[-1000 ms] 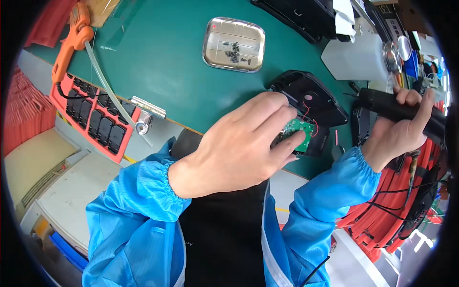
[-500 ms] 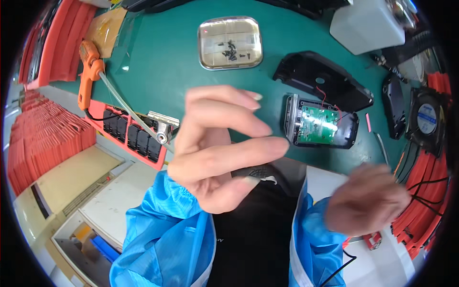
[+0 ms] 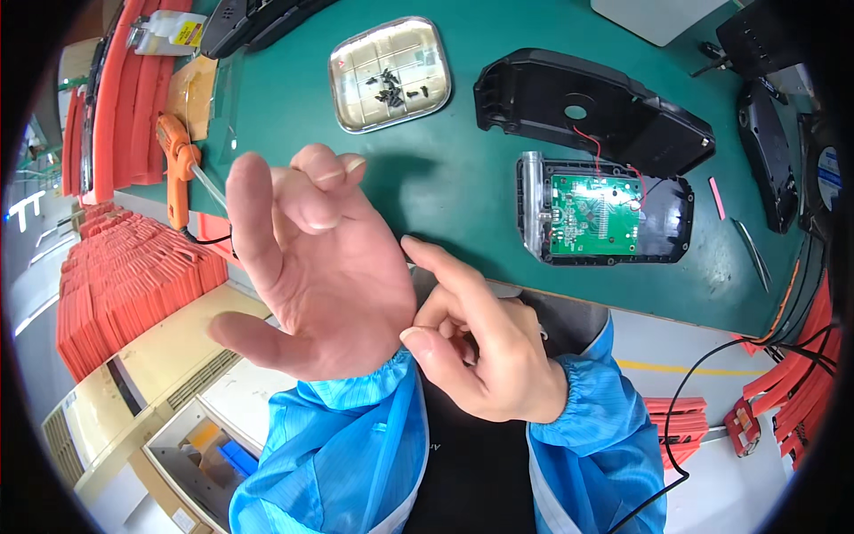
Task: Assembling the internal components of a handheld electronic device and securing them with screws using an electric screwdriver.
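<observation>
My left hand (image 3: 334,276) is raised with its palm showing, thumb and index finger stretched out and the other fingers partly curled; nothing lies in it. Beside its wrist is my right hand (image 3: 489,347), index finger extended and thumb apart from it, no object visible between them. The right thumb tip is close to the left blue cuff; contact cannot be told. Beyond the hands, on the green bench, lies an opened black housing (image 3: 663,218) with a green circuit board (image 3: 594,214). Thin red wires run from it toward a black cover (image 3: 534,98) tilted behind it.
A metal tray (image 3: 351,111) holds several small black screws. An orange glue gun (image 3: 178,182) rests at the left. Tweezers (image 3: 753,255) and a pink strip (image 3: 717,198) lie right of the housing. Red foam sheets (image 3: 133,280) are stacked at the left, and black cables (image 3: 689,396) hang at the right.
My left hand has turned from a side-on curl to palm showing. My right hand has come in from the right to the left wrist. The view has shifted.
</observation>
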`<state>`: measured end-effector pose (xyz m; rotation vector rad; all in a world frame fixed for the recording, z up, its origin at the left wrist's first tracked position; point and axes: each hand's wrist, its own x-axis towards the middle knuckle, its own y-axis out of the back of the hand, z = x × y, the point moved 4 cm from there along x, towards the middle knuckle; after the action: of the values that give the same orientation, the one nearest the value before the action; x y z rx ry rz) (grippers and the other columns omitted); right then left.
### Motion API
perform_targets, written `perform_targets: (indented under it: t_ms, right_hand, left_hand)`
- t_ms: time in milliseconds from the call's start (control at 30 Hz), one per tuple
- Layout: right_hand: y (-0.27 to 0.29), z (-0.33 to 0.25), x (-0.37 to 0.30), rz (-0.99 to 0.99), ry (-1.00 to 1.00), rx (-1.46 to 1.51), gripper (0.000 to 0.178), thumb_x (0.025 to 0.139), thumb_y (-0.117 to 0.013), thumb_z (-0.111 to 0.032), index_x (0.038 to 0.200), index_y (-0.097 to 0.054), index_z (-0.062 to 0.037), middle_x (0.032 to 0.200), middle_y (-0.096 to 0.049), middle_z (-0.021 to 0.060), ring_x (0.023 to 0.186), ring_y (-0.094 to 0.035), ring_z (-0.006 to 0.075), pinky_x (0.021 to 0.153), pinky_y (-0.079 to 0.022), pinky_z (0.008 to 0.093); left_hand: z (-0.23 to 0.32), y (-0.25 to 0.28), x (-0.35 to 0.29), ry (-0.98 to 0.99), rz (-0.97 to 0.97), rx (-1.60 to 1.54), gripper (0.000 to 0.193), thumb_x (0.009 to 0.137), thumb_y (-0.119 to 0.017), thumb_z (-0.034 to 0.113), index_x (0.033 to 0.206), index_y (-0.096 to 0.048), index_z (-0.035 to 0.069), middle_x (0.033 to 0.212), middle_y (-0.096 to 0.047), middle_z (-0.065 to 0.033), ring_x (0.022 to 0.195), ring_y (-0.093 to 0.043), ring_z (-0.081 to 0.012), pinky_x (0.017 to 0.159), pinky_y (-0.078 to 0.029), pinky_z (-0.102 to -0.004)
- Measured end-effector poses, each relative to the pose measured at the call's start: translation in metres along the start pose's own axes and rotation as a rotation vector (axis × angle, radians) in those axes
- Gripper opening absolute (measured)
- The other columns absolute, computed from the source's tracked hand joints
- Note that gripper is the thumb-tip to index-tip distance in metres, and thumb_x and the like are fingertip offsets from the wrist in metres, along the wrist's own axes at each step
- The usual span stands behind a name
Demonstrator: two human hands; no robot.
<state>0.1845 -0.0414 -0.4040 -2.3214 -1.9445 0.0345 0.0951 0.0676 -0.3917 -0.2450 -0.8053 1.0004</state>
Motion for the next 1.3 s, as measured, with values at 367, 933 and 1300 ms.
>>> perform_targets:
  t_ms: [367,933,1300]
  right_hand:
    - [-0.021,-0.018,-0.009,0.222,0.290,0.081,0.066,0.074,-0.090,-0.002,0.131,-0.056,0.0090,0.068,-0.066,0.0045,0.053,-0.053,0.0057,0.048,-0.039,0.0206]
    - [-0.025,-0.061,-0.023,0.497,0.491,-0.130,0.063,0.061,-0.098,-0.004,0.110,-0.060,0.0051,0.073,-0.070,0.0150,0.061,-0.069,0.0176,0.057,-0.055,0.0267]
    - [-0.019,-0.066,-0.025,0.565,0.579,-0.270,0.057,0.053,-0.102,-0.015,0.092,-0.062,-0.0013,0.080,-0.065,0.0047,0.062,-0.064,0.0179,0.052,-0.052,0.0261]
  left_hand:
    - [0.023,-0.033,0.021,0.266,0.437,-0.943,0.038,0.096,-0.058,0.014,0.129,-0.066,-0.003,0.094,-0.056,-0.0076,0.108,-0.049,-0.0224,0.097,-0.050,-0.0342]
    - [0.027,-0.072,0.030,0.519,0.616,-1.677,0.049,0.097,-0.053,0.016,0.055,-0.031,0.009,0.057,-0.028,-0.0047,0.049,-0.029,-0.0159,0.042,-0.020,-0.0331]
    - [0.030,-0.077,0.026,0.569,0.571,-1.667,0.049,0.101,-0.054,0.023,0.058,-0.036,0.007,0.062,-0.035,-0.0046,0.052,-0.034,-0.0164,0.047,-0.032,-0.0317]
